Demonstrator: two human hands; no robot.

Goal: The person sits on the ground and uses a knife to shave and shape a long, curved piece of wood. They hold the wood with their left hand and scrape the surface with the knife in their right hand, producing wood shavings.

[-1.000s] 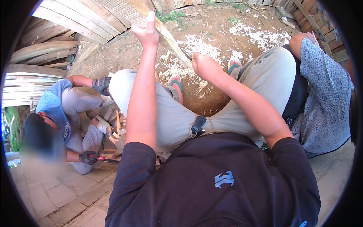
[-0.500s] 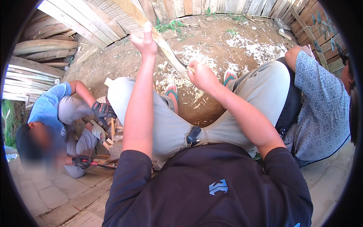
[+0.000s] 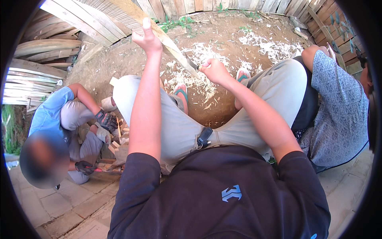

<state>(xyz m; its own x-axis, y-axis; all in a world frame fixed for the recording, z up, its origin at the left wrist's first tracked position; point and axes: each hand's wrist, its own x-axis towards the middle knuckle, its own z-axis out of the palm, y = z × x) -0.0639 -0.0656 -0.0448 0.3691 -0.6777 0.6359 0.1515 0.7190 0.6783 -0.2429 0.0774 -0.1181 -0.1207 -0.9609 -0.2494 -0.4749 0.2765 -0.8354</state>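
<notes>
While the left hand grasps a bamboo slat, the right hand clenches a knife.

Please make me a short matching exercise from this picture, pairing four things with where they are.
Things:
1. long pale wooden slat
2. dark-bladed knife
3. white wood shavings
4. black work gloves

Places:
a. on the hands of the person in the blue shirt
b. in the left hand
c. scattered on the dirt ground
d. in the right hand

Pairs: 1-b, 2-d, 3-c, 4-a
</notes>
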